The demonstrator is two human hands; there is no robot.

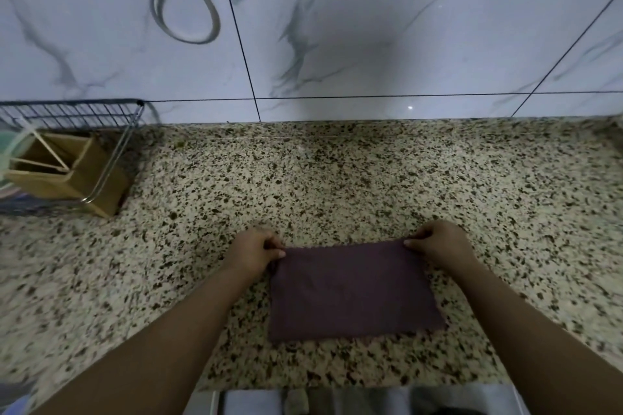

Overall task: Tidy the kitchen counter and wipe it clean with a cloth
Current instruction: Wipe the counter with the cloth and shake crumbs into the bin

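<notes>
A dark purple cloth [350, 290] lies folded flat as a rectangle on the speckled granite counter [337, 178], near its front edge. My left hand [253, 249] pinches the cloth's far left corner between thumb and curled fingers. My right hand [438, 242] pinches the far right corner the same way. Both forearms reach in from the bottom of the view.
A wire rack [70, 114] stands at the far left against the marble-tiled wall, with a wooden utensil box [70, 175] under it. A grey cable loop [185, 0] hangs on the wall. The counter's front edge [337, 387] runs along the bottom.
</notes>
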